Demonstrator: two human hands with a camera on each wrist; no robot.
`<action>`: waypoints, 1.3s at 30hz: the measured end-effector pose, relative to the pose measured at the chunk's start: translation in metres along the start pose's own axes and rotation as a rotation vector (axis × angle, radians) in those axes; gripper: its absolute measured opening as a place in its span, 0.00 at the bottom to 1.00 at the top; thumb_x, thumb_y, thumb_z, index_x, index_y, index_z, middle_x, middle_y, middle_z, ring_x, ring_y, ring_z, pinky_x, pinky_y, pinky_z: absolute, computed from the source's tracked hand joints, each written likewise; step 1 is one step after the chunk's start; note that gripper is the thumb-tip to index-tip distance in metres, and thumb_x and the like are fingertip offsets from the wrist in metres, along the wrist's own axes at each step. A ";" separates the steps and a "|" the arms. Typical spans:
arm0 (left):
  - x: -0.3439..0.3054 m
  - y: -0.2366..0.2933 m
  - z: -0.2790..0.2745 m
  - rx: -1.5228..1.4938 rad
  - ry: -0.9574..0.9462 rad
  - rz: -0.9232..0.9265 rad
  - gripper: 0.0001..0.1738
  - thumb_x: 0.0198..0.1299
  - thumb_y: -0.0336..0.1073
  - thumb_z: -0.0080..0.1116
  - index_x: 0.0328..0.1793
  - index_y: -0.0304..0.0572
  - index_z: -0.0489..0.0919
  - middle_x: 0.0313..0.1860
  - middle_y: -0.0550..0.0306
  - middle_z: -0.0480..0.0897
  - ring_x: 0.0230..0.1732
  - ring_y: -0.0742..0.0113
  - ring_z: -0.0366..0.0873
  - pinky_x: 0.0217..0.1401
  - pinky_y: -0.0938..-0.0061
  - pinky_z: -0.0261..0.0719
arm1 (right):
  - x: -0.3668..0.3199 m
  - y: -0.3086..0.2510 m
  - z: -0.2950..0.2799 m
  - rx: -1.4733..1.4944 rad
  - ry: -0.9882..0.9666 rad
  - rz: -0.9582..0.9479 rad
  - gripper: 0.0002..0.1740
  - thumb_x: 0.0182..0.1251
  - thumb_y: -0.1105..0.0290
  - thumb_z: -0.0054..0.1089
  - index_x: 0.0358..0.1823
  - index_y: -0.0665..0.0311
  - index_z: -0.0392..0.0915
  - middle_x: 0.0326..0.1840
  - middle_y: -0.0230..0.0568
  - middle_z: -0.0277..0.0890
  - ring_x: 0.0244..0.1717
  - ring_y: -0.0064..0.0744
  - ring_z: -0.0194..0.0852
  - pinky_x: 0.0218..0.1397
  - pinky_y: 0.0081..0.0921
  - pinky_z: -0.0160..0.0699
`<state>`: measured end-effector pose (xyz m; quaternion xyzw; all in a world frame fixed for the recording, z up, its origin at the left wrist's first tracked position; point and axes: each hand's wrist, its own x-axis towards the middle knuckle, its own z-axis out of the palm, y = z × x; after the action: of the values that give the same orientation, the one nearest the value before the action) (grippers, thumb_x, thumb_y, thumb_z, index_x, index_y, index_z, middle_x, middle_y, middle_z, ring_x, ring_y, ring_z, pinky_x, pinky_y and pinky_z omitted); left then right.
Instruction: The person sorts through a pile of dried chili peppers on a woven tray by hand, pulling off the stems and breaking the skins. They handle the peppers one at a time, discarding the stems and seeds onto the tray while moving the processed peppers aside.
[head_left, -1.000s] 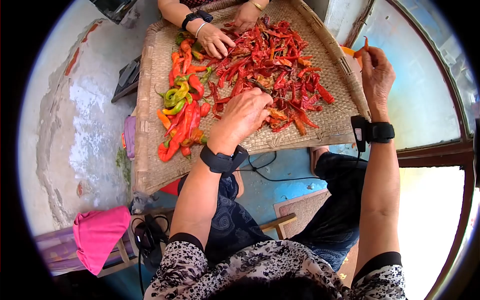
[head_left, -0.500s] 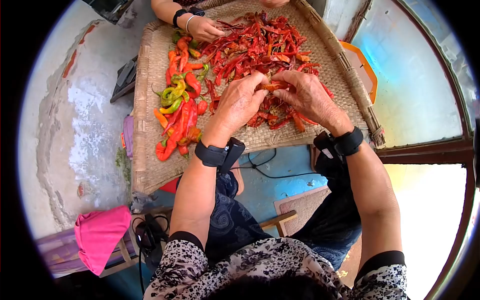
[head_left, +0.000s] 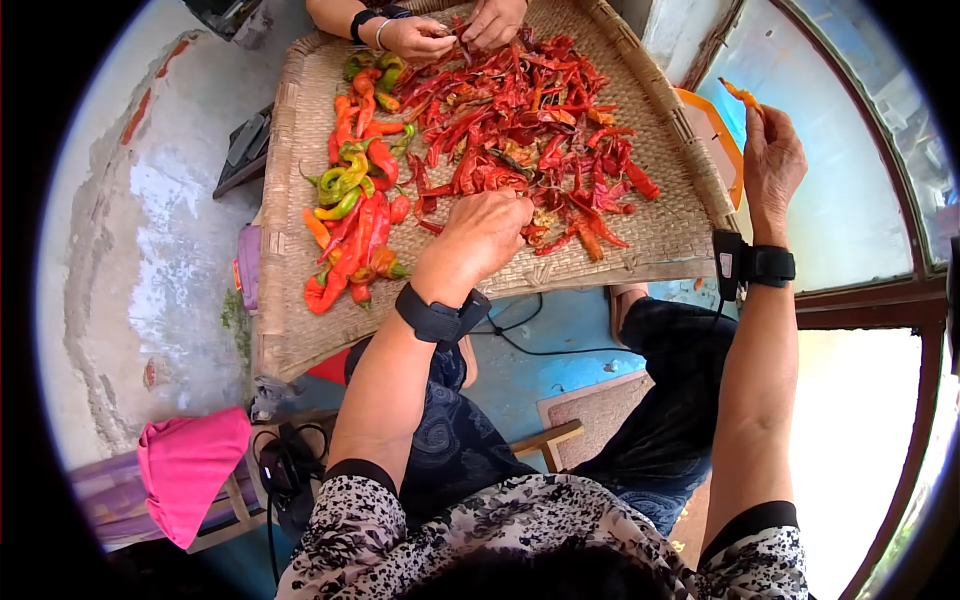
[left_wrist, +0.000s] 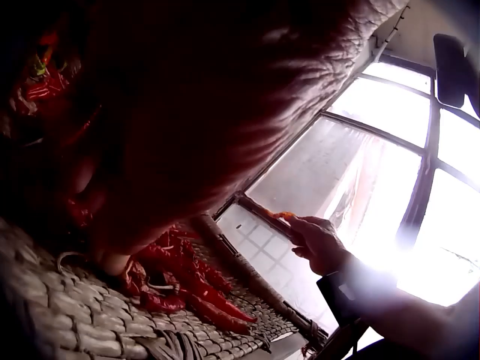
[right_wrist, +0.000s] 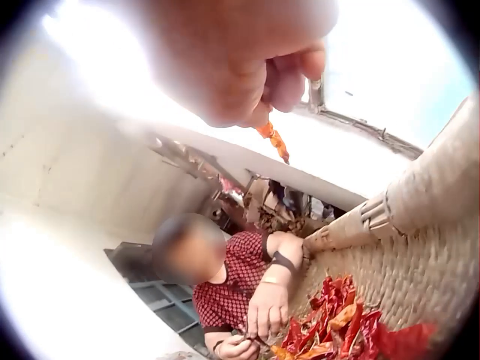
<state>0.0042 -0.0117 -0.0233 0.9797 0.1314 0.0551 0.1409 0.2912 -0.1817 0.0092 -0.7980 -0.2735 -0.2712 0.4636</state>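
Note:
At the right by the window, my right hand (head_left: 775, 160) is raised beyond the tray's edge. Its thumb and fingers pinch an orange chili pepper (head_left: 740, 95), which also shows in the right wrist view as a wrinkled orange chili pepper (right_wrist: 276, 142). My left hand (head_left: 480, 238) is low over the near side of a pile of dried red chilies (head_left: 560, 150), fingers bent down among them. In the left wrist view its fingertip (left_wrist: 112, 262) is right by a red chili; I cannot tell what it grips. The chilies lie on a woven tray (head_left: 650, 225).
Fresh red, orange and green peppers (head_left: 365, 235) lie along the tray's left side. At the far side another person's hands (head_left: 425, 40) work over the pile. An orange-rimmed container (head_left: 728, 140) stands beyond the right rim, near the window (head_left: 840, 170). A pink cloth (head_left: 195, 470) hangs lower left.
Half a second ago both my hands met over the pile at an orange chili. My right hand has since swung out right with it; my left stayed over the pile. The other person's hands have come together.

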 end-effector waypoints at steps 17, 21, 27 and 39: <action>0.012 -0.009 -0.017 -0.192 0.244 -0.146 0.07 0.57 0.32 0.54 0.38 0.36 0.71 0.26 0.41 0.77 0.31 0.42 0.76 0.34 0.58 0.72 | -0.105 -0.077 0.020 -0.069 -1.069 -0.905 0.10 0.57 0.72 0.56 0.40 0.55 0.81 0.37 0.37 0.74 0.46 0.38 0.75 0.43 0.34 0.78; 0.014 -0.013 -0.019 -0.362 0.333 -0.110 0.09 0.59 0.30 0.53 0.44 0.33 0.72 0.26 0.46 0.78 0.30 0.54 0.79 0.34 0.66 0.74 | -0.103 -0.074 0.026 -0.055 -1.087 -0.927 0.10 0.56 0.72 0.57 0.40 0.54 0.81 0.38 0.36 0.75 0.46 0.38 0.75 0.43 0.33 0.79; 0.015 -0.014 -0.018 -0.465 0.379 -0.080 0.09 0.60 0.30 0.54 0.45 0.33 0.74 0.28 0.50 0.80 0.30 0.66 0.78 0.35 0.71 0.74 | -0.095 -0.069 0.032 0.191 -1.144 -0.716 0.08 0.49 0.73 0.62 0.33 0.58 0.77 0.35 0.38 0.74 0.44 0.42 0.75 0.42 0.35 0.79; 0.015 -0.006 -0.018 -0.392 0.290 -0.111 0.07 0.60 0.31 0.54 0.42 0.36 0.75 0.23 0.52 0.76 0.25 0.63 0.73 0.32 0.67 0.71 | -0.085 -0.080 0.024 0.475 -1.098 -0.427 0.04 0.60 0.74 0.59 0.37 0.63 0.78 0.29 0.42 0.78 0.33 0.40 0.78 0.38 0.33 0.77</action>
<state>0.0139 0.0030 -0.0066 0.9067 0.1908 0.2118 0.3109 0.1807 -0.1424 -0.0125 -0.6241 -0.6771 0.1590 0.3560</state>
